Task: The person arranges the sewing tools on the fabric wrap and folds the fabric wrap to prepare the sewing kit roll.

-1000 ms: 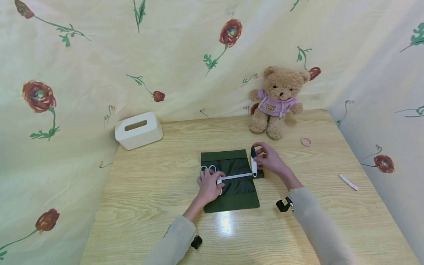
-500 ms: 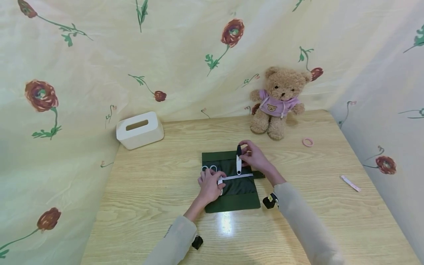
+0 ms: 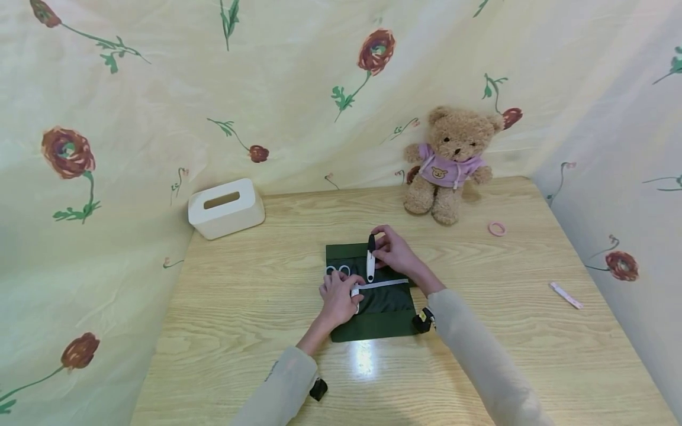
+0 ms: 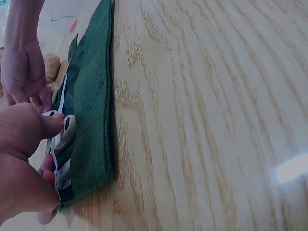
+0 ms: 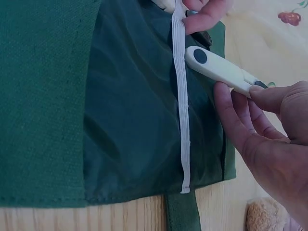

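An open dark green cloth tool roll [image 3: 373,326] lies on the table, with a white elastic strap [image 5: 182,120] across its inside. My left hand [image 3: 337,299] rests on the roll's left part and pinches the strap between thumb and fingers. Beside that hand show white scissors handles [image 3: 344,270] and a white-handled tool [image 4: 66,132] with a dark dot, partly hidden by the hand. My right hand [image 3: 395,252] pinches a slim white tool with a black end [image 5: 219,66] over the roll; its dotted white end points at the strap, close beside the left fingers.
A white tissue box [image 3: 226,210] stands at the back left of the wooden table [image 3: 240,307]. A teddy bear [image 3: 453,165] in a purple hoodie sits at the back right. Further right lie a pink ring [image 3: 496,229] and a small pale pink strip [image 3: 566,295].
My right hand has carried the white tool leftward from the roll's right edge to over its middle, near the left hand. The left hand has stayed in place.
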`<move>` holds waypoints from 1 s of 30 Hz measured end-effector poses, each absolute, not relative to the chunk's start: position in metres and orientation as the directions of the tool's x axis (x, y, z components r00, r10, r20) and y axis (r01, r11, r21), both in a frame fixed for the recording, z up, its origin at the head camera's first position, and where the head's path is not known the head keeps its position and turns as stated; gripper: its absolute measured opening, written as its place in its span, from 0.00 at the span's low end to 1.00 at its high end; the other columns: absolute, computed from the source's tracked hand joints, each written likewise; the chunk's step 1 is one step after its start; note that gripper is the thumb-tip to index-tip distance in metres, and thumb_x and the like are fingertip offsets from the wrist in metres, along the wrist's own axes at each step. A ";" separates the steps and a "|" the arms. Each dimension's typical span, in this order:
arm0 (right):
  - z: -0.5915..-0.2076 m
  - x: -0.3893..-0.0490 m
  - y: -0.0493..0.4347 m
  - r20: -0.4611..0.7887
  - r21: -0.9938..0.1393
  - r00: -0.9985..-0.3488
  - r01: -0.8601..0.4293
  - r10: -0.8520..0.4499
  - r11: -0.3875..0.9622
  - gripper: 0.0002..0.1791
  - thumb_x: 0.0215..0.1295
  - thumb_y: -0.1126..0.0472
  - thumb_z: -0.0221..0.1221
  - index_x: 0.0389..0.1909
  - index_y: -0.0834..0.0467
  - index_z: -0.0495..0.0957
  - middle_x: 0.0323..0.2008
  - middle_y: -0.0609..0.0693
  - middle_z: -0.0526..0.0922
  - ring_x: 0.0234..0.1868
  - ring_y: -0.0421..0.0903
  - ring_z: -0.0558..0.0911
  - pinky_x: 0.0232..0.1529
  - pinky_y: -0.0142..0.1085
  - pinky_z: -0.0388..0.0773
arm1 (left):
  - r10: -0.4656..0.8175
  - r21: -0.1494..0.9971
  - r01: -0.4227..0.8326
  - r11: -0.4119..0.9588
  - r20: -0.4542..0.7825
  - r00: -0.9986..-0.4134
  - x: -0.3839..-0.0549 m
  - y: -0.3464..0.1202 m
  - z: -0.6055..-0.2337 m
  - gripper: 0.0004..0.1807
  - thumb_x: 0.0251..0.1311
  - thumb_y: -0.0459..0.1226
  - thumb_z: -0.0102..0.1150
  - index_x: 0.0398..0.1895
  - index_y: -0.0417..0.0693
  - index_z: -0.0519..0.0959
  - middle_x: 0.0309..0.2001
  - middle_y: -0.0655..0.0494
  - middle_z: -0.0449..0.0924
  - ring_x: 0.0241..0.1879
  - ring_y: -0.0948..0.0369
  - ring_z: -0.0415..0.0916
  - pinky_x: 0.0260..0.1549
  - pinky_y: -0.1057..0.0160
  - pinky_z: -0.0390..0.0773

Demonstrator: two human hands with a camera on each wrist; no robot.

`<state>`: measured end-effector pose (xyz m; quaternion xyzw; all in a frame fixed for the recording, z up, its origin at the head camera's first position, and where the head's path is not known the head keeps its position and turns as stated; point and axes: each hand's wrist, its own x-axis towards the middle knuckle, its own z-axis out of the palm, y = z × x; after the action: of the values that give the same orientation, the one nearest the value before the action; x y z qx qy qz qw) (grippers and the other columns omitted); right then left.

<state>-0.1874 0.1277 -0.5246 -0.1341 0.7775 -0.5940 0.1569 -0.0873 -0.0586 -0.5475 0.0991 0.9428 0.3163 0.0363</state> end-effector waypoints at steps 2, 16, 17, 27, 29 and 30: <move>-0.524 -0.187 0.126 -0.092 -0.964 -0.911 -0.020 -0.402 0.265 0.27 0.66 0.80 0.54 0.64 0.68 0.59 0.42 0.68 0.75 0.36 0.59 0.82 0.32 0.49 0.83 | 0.208 0.603 0.164 0.781 -0.004 -0.978 -0.088 -0.059 -0.547 0.13 0.59 0.37 0.69 0.46 0.57 0.82 0.45 0.48 0.64 0.48 0.48 0.58 0.43 0.47 0.59; -0.525 -0.184 0.120 -0.178 -0.929 -0.881 0.003 -0.438 0.369 0.27 0.67 0.77 0.54 0.66 0.65 0.62 0.41 0.62 0.72 0.33 0.54 0.80 0.32 0.46 0.83 | 0.215 0.606 0.175 0.776 0.007 -0.977 -0.088 -0.059 -0.549 0.12 0.60 0.37 0.69 0.45 0.58 0.81 0.45 0.49 0.63 0.47 0.48 0.58 0.42 0.47 0.58; -0.525 -0.184 0.120 -0.181 -0.928 -0.880 0.005 -0.439 0.373 0.27 0.67 0.77 0.54 0.66 0.65 0.62 0.40 0.62 0.73 0.33 0.54 0.80 0.32 0.45 0.83 | 0.214 0.604 0.175 0.778 0.008 -0.977 -0.088 -0.059 -0.549 0.12 0.60 0.37 0.69 0.45 0.58 0.81 0.45 0.49 0.64 0.46 0.48 0.58 0.42 0.48 0.58; -0.524 -0.180 0.120 -0.175 -0.895 -0.862 -0.062 -0.476 0.442 0.25 0.66 0.76 0.56 0.63 0.66 0.65 0.37 0.61 0.76 0.29 0.52 0.81 0.32 0.44 0.82 | 0.208 0.608 0.152 0.779 -0.022 -0.978 -0.088 -0.059 -0.548 0.12 0.60 0.37 0.69 0.46 0.57 0.80 0.46 0.48 0.64 0.49 0.48 0.58 0.44 0.47 0.58; -0.524 -0.179 0.120 -0.178 -0.884 -0.857 -0.076 -0.483 0.460 0.25 0.66 0.76 0.57 0.63 0.66 0.65 0.37 0.61 0.76 0.28 0.52 0.81 0.32 0.44 0.82 | 0.209 0.607 0.150 0.781 -0.027 -0.978 -0.088 -0.059 -0.548 0.12 0.60 0.38 0.69 0.46 0.57 0.80 0.46 0.48 0.64 0.49 0.48 0.57 0.44 0.47 0.58; -0.524 -0.179 0.119 -0.177 -0.879 -0.855 -0.085 -0.487 0.469 0.25 0.66 0.76 0.57 0.63 0.66 0.65 0.37 0.60 0.76 0.28 0.51 0.81 0.32 0.44 0.82 | 0.209 0.606 0.151 0.781 -0.025 -0.978 -0.088 -0.059 -0.548 0.12 0.60 0.38 0.69 0.46 0.57 0.80 0.47 0.48 0.64 0.49 0.48 0.57 0.43 0.47 0.58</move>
<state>-0.1794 0.1194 -0.5243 -0.1718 0.8318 -0.4856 0.2069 -0.0881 -0.0589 -0.5483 0.0957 0.9425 0.3171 0.0457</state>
